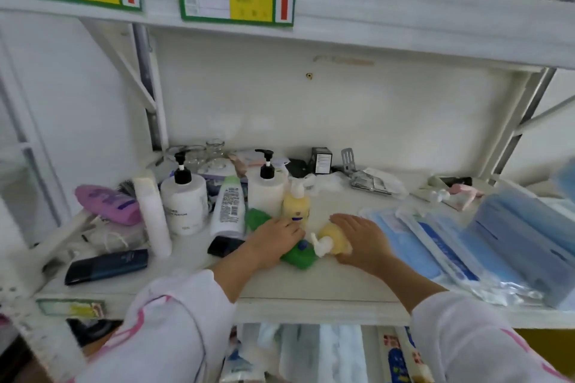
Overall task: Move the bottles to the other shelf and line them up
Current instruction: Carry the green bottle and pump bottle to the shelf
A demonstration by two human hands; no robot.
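The left hand (273, 239) hides most of the green bottle (298, 255).

Glossy plastic pump bottles (183, 202); matt white painted shelf (311, 286).

left hand (273, 241), right hand (357, 238), both palm-down

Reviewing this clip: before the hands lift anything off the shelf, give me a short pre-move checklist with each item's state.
1. Left hand on the lying green bottle: ok, resting on it; closed grip cannot tell.
2. Right hand on the toppled yellow bottle: ok, covering it.
3. Standing yellow pump bottle clear of the hands: not ok, right behind the fingers.
4. Bottles lined up: not ok; purple bottle and dark blue bottle lie flat.
5. Mask packs clear of right hand: ok, apart.
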